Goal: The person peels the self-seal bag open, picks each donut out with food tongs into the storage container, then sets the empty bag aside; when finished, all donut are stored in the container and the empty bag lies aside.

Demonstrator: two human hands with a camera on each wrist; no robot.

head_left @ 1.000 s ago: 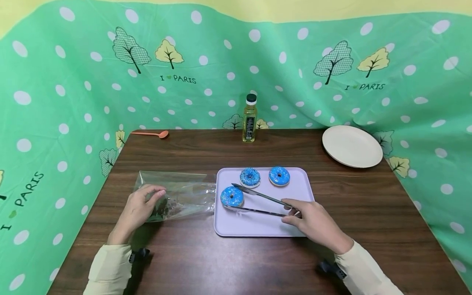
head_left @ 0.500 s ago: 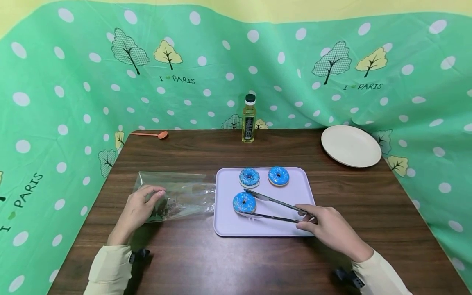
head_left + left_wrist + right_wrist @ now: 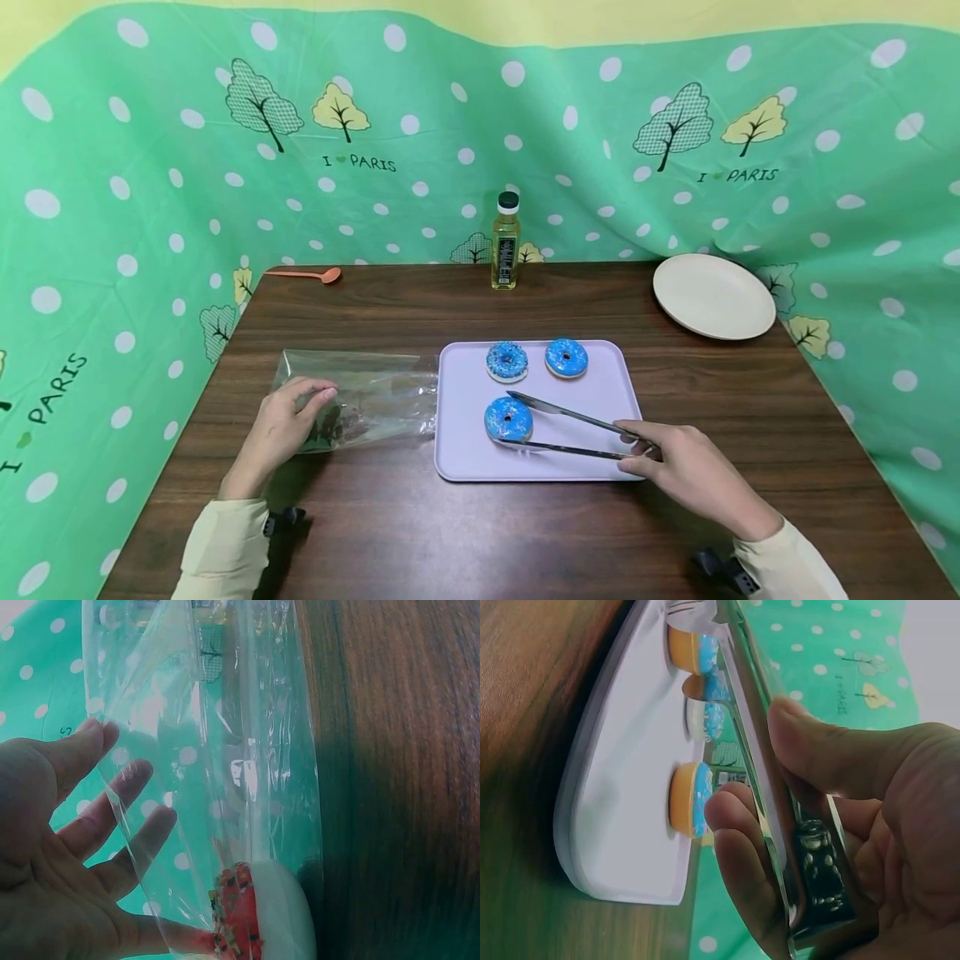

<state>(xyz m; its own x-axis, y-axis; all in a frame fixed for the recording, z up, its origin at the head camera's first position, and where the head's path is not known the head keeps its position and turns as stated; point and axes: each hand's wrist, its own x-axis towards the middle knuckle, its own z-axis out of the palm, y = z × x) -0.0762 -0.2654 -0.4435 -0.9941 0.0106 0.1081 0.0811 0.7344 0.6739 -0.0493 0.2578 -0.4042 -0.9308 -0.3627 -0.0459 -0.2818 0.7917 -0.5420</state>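
On the lilac tray (image 3: 457,454) lie three blue-iced donuts. My right hand (image 3: 690,467) holds metal tongs (image 3: 570,450), whose two arms straddle the front donut (image 3: 508,418). Behind it sit a sprinkled donut (image 3: 507,362) and another blue donut (image 3: 566,358). My left hand (image 3: 281,421) pinches the edge of a clear plastic bag (image 3: 390,392) between thumb and index finger, other fingers spread. In the left wrist view, a red-iced donut with sprinkles (image 3: 238,915) shows through the bag by my little finger. The right wrist view shows my fingers and thumb around the tongs' handle (image 3: 810,877).
An orange spoon (image 3: 330,275) lies at the back left of the wooden table (image 3: 420,533). A bottle of yellow liquid (image 3: 506,250) stands at the back middle. The white plate (image 3: 712,296) is at the back right, by the green polka-dot cloth (image 3: 570,125).
The front donut has moved right and slightly nearer on the tray, along with the tongs. My right hand has shifted the same way. The left hand and bag stay in place.
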